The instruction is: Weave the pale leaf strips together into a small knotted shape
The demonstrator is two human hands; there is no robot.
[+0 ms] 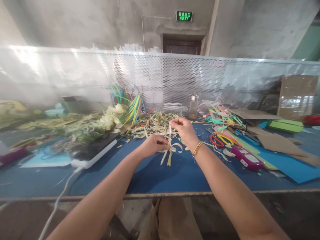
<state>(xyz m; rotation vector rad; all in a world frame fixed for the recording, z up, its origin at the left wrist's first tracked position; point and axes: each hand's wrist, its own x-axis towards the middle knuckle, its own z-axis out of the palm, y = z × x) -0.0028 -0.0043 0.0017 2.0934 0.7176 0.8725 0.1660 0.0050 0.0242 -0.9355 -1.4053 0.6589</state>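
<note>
My left hand [157, 145] is closed in a pinch on a small bunch of pale, cream-coloured strips [170, 156] just above the blue table. Some loose ends hang down below the fingers, and one curls out to the right. Higher up and a little to the right, my right hand [182, 127] pinches the upper end of a pale strip that stands upright between the two hands. A gold bracelet [197, 149] is on the right wrist. Behind both hands lies a heap of similar pale strips [155, 123]. Whether the strips are paper or leaf, I cannot tell.
Red-handled scissors [216, 140] and a purple device [247, 159] lie to the right, near blue paper [290, 165] and cardboard [280, 141]. A bottle [193, 107] stands behind. On the left are a white power strip [93, 156] with a cable and dried greenery [85, 131].
</note>
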